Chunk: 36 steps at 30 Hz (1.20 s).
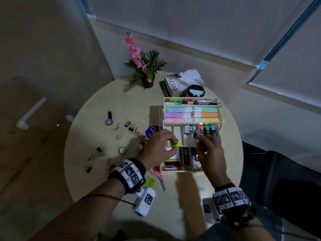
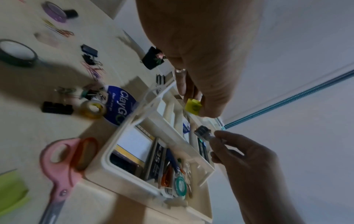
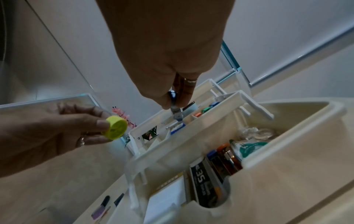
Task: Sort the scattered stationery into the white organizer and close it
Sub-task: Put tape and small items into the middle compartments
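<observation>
Head view: white organizer (image 1: 191,143) open at table's (image 1: 97,119) right edge. Left hand (image 1: 159,147) pinches yellow-green disc (image 1: 174,143) over middle tray.
Left wrist view: pink scissors (image 2: 59,163) touch organizer's near corner.
Right wrist view: right hand (image 3: 168,60) grips small metal clip (image 3: 177,112) above tray.

Home or office: round table (image 1: 97,108), blinds (image 1: 191,23)

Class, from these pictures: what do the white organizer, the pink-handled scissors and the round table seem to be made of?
White organizer: likely moulded plastic, matt, with thin rounded walls.
Scissors: pink plastic handles, grey blades that look like metal.
Table: pale, smooth top, probably wood or laminate; grain is too dim to tell.
</observation>
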Each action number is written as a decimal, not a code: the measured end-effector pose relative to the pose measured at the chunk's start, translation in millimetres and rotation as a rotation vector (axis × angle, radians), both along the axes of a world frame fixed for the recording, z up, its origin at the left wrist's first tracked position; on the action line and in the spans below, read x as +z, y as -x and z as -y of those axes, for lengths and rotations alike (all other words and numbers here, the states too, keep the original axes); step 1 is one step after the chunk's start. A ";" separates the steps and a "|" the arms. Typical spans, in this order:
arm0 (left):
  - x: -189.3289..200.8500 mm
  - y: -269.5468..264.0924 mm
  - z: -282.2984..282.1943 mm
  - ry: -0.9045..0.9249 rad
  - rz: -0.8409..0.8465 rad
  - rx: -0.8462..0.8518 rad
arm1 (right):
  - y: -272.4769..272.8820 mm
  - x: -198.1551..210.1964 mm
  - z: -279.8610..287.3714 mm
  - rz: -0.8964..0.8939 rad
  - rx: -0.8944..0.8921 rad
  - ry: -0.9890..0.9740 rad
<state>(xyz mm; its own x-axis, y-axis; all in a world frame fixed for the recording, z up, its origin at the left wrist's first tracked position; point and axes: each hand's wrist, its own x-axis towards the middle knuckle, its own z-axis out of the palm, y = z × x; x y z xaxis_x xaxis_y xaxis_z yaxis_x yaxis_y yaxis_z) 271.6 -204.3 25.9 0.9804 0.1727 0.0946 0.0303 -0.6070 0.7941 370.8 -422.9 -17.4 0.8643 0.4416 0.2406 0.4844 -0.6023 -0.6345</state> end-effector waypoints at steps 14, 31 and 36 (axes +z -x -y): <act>-32.9 -70.5 50.1 -0.256 -0.168 0.020 | -43.6 -19.7 -8.9 -0.076 0.086 0.014; -35.8 -72.6 61.4 -0.449 -0.173 0.039 | -58.6 -12.9 -4.5 -0.086 0.229 0.121; -33.2 -76.1 61.9 -0.503 -0.188 0.127 | -50.9 -9.4 6.3 -0.072 0.251 0.122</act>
<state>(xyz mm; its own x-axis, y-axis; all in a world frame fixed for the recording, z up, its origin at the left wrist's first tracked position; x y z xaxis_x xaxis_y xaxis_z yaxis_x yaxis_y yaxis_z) 347.8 -266.2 -7.3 0.9628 0.2694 0.0210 0.2414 -0.8924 0.3812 421.7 -429.2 -26.8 0.7374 0.6656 0.1147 0.5843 -0.5435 -0.6027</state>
